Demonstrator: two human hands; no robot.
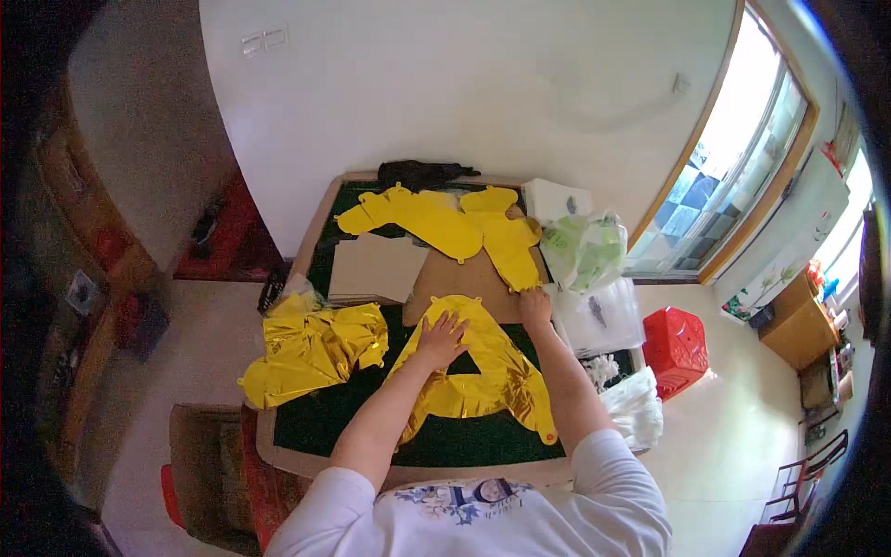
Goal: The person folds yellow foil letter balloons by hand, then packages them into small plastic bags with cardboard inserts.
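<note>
The left hand (439,340) lay flat, fingers spread, on the upper part of a gold foil letter balloon (473,371) shaped like an A, pressing it down onto the green-topped bench (320,418). The right hand (535,306) rested open at the balloon's top right edge, just where it met a sheet of brown cardboard (469,278); neither hand gripped anything, both simply held the foil flat. The A lay uninflated in front of the person, its legs pointing back toward the white shirt. To the left of it a crumpled heap of gold foil (311,348) sat loose and not flattened, which I judged to be the work still waiting. Farther back, two smoother yellow balloons (445,223) lay spread across the far end of the bench, seemingly already laid out, and beside them a stack of grey cards (374,269). A black bundle (418,172) sat at the far edge against the wall. Along the right side were a greenish plastic bag (585,251) and clear bags (603,316), and beyond the bench a red stool (676,348) stood on the floor under the window.
</note>
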